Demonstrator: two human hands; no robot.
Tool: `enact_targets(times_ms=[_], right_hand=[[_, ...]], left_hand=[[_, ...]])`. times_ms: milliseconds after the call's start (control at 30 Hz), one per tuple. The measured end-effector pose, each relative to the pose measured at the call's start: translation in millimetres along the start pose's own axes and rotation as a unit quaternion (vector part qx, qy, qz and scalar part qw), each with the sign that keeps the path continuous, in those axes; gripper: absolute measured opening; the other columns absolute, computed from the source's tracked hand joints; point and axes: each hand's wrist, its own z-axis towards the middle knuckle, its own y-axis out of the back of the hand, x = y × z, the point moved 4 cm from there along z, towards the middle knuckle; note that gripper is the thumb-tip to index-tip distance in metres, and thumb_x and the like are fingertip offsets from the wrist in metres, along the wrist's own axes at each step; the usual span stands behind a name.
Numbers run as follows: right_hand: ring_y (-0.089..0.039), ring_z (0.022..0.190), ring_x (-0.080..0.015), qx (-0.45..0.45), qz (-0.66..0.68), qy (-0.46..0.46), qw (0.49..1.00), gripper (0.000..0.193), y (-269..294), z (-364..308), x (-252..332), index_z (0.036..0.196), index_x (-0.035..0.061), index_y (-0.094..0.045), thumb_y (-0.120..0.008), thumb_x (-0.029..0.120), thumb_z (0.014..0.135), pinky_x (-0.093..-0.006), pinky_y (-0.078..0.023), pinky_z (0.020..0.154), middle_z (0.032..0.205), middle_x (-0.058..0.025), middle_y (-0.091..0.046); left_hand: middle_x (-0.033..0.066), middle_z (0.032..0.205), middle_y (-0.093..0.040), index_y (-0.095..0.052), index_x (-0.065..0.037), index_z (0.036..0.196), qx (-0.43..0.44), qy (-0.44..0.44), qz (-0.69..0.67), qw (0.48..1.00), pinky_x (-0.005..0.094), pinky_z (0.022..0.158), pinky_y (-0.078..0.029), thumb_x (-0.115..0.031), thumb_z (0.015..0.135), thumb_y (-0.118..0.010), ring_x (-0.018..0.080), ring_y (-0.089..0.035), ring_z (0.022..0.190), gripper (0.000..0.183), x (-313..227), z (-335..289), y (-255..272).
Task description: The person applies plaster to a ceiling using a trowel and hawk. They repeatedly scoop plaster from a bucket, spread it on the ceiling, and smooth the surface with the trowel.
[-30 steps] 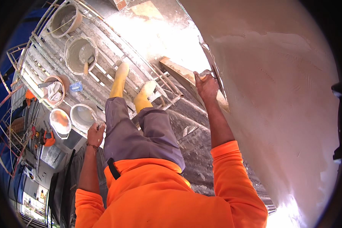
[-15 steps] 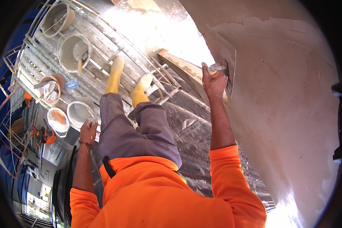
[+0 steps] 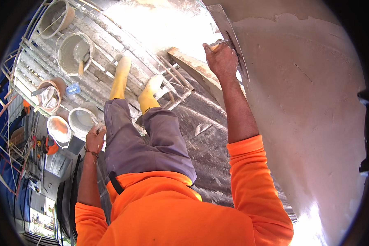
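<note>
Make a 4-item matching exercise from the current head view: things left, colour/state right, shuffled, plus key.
Things:
1. Right hand
2. Boots
3. Sleeves
4. Wooden-handled tool

Colour or state:
A. Orange
B. Leaning in a bucket
C. Gripping a trowel
D. Yellow

Pairs: 1-C, 2-D, 3-A, 4-B

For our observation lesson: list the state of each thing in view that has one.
Right hand, closed on large trowel
Large trowel, gripped, blade alongside wall
Left hand, curled; grip unclear
Wall, coated, patchy
Small trowel, resting in grey bucket
Pale cloth, crumpled in brown bucket
Blue packet, lying on slatted platform
Yellow boots, worn, planted on platform
Other buckets, uncovered
</note>
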Motion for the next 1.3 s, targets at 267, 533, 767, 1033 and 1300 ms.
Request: enact_targets(times_ms=[267,533,767,1033,1300], right_hand=[[-0.076,0.078,-0.0341,-0.12,-0.034,0.062,0.99,0.05,31,3,72,0.096,-0.003,-0.072,-0.066,0.047,0.096,-0.0447,-0.062,0.071,0.081,-0.0213,-0.074],[-0.074,0.073,-0.0319,-0.022,0.069,0.084,0.994,0.056,-16,-27,77,0.093,-0.0031,-0.07,-0.064,0.053,0.096,-0.0438,-0.061,0.073,0.076,-0.0212,-0.071],[-0.071,0.072,-0.0321,-0.123,0.22,0.027,0.967,0.048,-47,20,29,0.084,-0.0006,-0.066,-0.075,0.046,0.091,-0.0433,-0.055,0.071,0.075,-0.0188,-0.07],[-0.065,0.063,-0.0326,-0.183,0.236,0.009,0.954,0.049,-25,-22,-21,0.081,0.0011,-0.062,-0.074,0.047,0.093,-0.0445,-0.053,0.065,0.068,-0.0154,-0.064],[-0.049,0.062,-0.0141,-0.119,0.382,-0.01,0.916,0.039,-43,-22,15,0.077,0.0012,-0.054,-0.078,0.027,0.093,-0.0329,-0.045,0.06,0.066,-0.0033,-0.055]], left_hand=[[0.0052,0.082,-0.069,-0.071,0.001,0.107,-0.009,-0.018,0.0,1.0,0.0313,0.069,-0.049,-0.027,0.097,-0.07,0.0128,-0.058,0.074,0.03,7,-5,-2],[0.0072,0.091,-0.072,-0.072,-0.001,0.112,0.015,0.031,0.025,0.999,0.0298,0.078,-0.052,-0.025,0.097,-0.07,0.0121,-0.063,0.084,0.028,9,4,0],[0.0083,0.096,-0.074,-0.072,-0.001,0.113,0.018,0.006,0.051,0.999,0.0296,0.08,-0.052,-0.024,0.097,-0.07,0.0132,-0.065,0.086,0.028,5,13,-4],[0.0096,0.098,-0.074,-0.072,-0.001,0.114,0.036,0.015,0.06,0.997,0.0303,0.082,-0.052,-0.024,0.097,-0.069,0.0144,-0.066,0.089,0.029,-12,12,-8],[0.0112,0.1,-0.074,-0.072,-0.001,0.113,0.023,0.0,0.074,0.997,0.0313,0.084,-0.053,-0.024,0.097,-0.069,0.0163,-0.068,0.092,0.029,-15,17,-14]])
